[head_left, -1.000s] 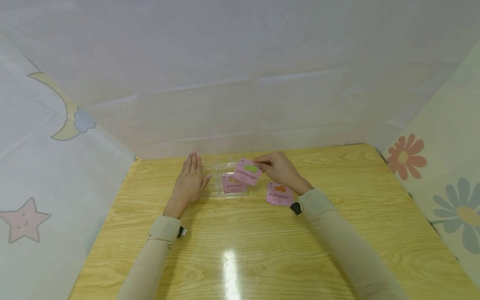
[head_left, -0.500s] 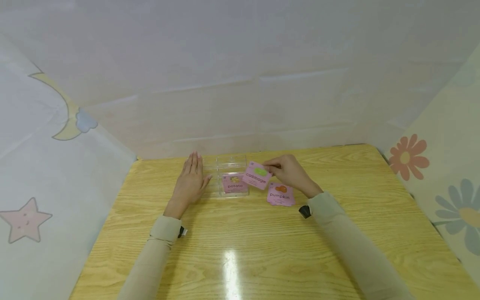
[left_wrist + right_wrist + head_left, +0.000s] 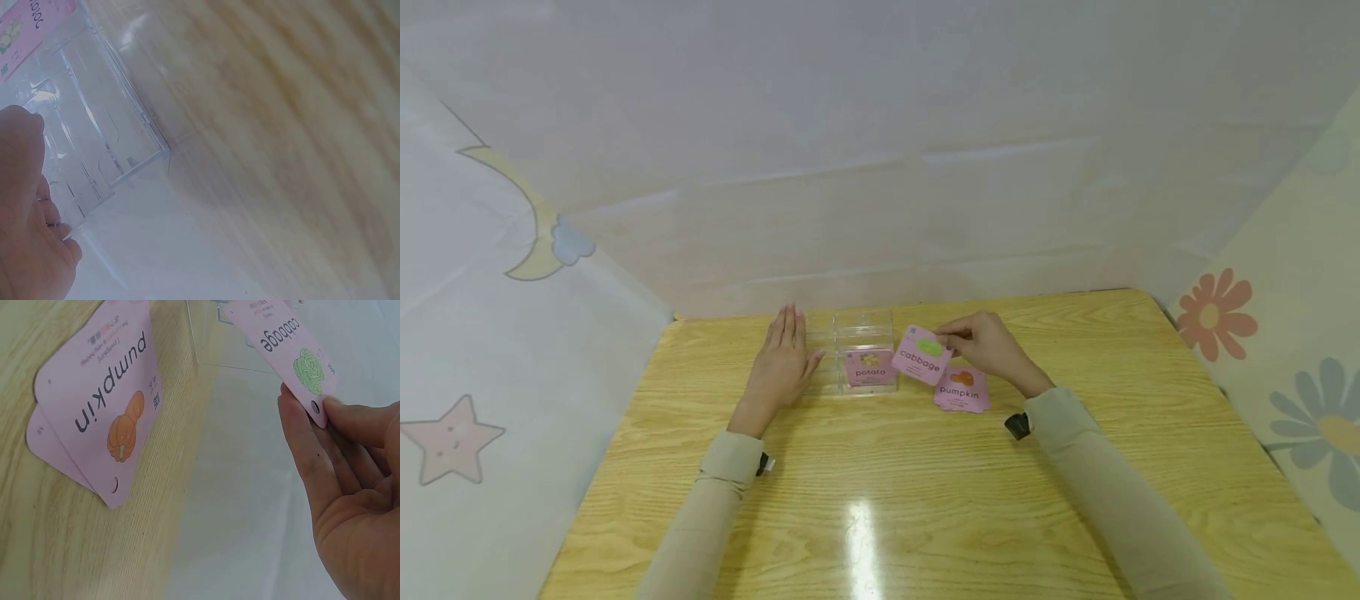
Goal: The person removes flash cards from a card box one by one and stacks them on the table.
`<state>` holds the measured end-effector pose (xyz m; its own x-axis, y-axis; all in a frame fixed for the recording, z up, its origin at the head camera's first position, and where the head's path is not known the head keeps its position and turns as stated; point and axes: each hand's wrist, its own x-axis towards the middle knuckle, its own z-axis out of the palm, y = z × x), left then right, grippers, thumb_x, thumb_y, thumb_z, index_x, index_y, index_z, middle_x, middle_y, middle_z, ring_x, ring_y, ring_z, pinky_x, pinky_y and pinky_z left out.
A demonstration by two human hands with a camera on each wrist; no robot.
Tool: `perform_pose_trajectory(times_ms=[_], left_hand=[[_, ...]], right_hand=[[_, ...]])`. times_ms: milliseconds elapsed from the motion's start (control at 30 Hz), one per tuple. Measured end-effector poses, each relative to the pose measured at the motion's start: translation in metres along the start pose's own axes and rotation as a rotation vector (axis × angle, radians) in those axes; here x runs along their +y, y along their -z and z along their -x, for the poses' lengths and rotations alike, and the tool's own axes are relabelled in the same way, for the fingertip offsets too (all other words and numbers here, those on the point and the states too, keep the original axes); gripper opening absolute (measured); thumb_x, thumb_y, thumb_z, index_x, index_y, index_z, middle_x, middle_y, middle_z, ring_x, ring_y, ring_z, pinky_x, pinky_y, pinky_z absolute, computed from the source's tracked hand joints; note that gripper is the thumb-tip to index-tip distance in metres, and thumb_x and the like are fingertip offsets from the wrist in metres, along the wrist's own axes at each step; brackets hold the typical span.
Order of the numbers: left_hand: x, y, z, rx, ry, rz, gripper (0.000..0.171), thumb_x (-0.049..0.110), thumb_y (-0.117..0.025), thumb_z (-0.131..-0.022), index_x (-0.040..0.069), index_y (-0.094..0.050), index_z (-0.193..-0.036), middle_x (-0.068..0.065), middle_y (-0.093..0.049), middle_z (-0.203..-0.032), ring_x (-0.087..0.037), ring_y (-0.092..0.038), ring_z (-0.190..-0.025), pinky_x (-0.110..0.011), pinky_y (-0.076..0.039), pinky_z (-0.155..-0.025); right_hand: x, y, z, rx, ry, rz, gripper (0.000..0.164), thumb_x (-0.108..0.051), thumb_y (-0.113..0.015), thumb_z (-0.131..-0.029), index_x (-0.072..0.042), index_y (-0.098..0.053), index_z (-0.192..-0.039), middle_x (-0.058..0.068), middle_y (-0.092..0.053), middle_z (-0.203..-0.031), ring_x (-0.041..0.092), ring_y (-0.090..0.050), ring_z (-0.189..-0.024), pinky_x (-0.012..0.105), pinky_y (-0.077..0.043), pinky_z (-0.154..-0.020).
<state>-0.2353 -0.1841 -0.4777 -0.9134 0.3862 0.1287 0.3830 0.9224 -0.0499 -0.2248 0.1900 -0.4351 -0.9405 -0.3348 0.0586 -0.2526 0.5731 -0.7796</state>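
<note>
Between thumb and fingers my right hand (image 3: 988, 343) pinches a pink cabbage flash card (image 3: 921, 354) by its corner, held just right of a clear plastic box (image 3: 863, 321). A punched hole shows near the pinched corner in the right wrist view. Inside the box's right front compartment lies a pink potato card (image 3: 870, 368). My left hand (image 3: 781, 362) rests along the box's left side with its fingers straight. In the left wrist view the clear box (image 3: 106, 119) sits beside that hand. A small stack of cards topped by a pumpkin card (image 3: 961, 390) lies below the right hand.
The wooden table (image 3: 865, 467) ends at a pale fabric backdrop (image 3: 880, 208) just behind the box. Printed side panels stand left and right, one bearing a moon (image 3: 535, 225), the other a red flower (image 3: 1213, 315).
My right hand has drawn the cabbage card rightward from over the box to beside it, partly over the pumpkin stack. The left hand stays where it was.
</note>
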Motion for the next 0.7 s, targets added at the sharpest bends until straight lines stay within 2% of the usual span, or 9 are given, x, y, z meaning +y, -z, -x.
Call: perform_pose_trajectory(times_ms=[100,300,533,700], left_hand=[[0.001,0.0,0.0,-0.005,0.001,0.003,0.081,0.046,-0.034,-0.114,-0.012,-0.008,-0.163,-0.034,-0.009,-0.173,-0.044,-0.007,-0.165,-0.052,-0.012,-0.136],[0.002,0.001,0.0,0.006,0.001,0.013,0.08,0.045,-0.036,-0.114,-0.013,-0.01,-0.163,-0.034,-0.006,-0.173,-0.045,-0.011,-0.164,-0.052,-0.012,-0.136],[0.002,-0.001,0.0,0.018,0.001,0.004,0.08,0.045,-0.037,-0.114,-0.014,-0.013,-0.162,-0.034,-0.01,-0.172,-0.046,-0.012,-0.164,-0.052,-0.015,-0.136],[0.001,-0.002,-0.001,0.059,-0.014,-0.015,0.079,0.044,-0.039,-0.113,-0.015,-0.019,-0.161,-0.035,-0.016,-0.171,-0.047,-0.018,-0.162,-0.054,-0.021,-0.134]], right_hand=[[0.003,0.0,0.001,0.003,-0.002,0.002,0.025,-0.006,-0.063,-0.104,0.001,-0.076,-0.124,0.024,-0.078,-0.118,0.028,-0.08,-0.087,0.034,-0.067,-0.071],[0.006,0.002,0.002,0.014,-0.021,-0.032,0.025,-0.008,-0.064,-0.104,-0.001,-0.077,-0.124,0.023,-0.078,-0.118,0.022,-0.079,-0.086,0.049,-0.067,-0.08],[0.012,0.005,0.007,-0.017,-0.04,-0.018,0.025,-0.009,-0.063,-0.105,-0.001,-0.076,-0.125,0.023,-0.077,-0.12,0.021,-0.08,-0.087,0.038,-0.068,-0.076],[0.014,0.007,0.01,-0.023,-0.052,-0.021,0.025,-0.009,-0.064,-0.105,-0.001,-0.076,-0.125,0.023,-0.077,-0.12,0.021,-0.079,-0.089,0.046,-0.067,-0.079]])
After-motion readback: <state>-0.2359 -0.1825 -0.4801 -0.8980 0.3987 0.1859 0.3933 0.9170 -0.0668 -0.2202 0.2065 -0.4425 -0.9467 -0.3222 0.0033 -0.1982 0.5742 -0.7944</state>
